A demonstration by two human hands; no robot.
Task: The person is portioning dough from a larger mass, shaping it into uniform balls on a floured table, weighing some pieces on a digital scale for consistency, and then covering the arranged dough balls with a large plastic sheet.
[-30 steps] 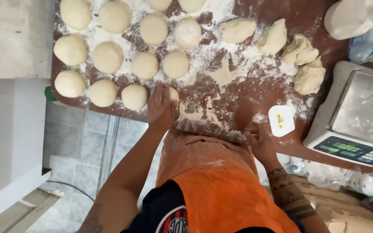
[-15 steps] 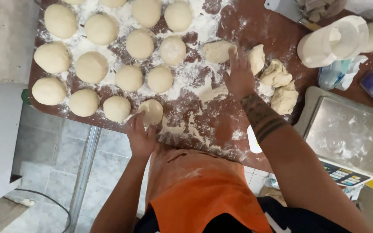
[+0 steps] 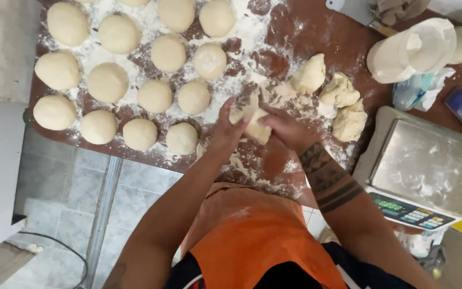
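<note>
Between the two hands, at the near middle of the floured brown counter (image 3: 306, 32), sits a rough dough piece (image 3: 252, 124). The left hand (image 3: 225, 131) presses against its left side with the fingers (image 3: 228, 109) curled up and over the edge, closed against the dough. The right hand (image 3: 287, 128) comes in from the opposite side, its fingers together and wrapped on the right flank, so the lump is cupped from both sides and lies directly between the palms, touching each. Neither hand is nearer; both are on it. The lump's longer side runs roughly away from the body, toward the far edge of the counter. Just left of the left hand lies the nearest finished dough ball (image 3: 182, 138), the end of the near row of rounded balls. To the right, well clear of the right hand, rest three unshaped dough chunks (image 3: 348, 120), and beyond them a metal-topped scale (image 3: 429, 166).
</note>
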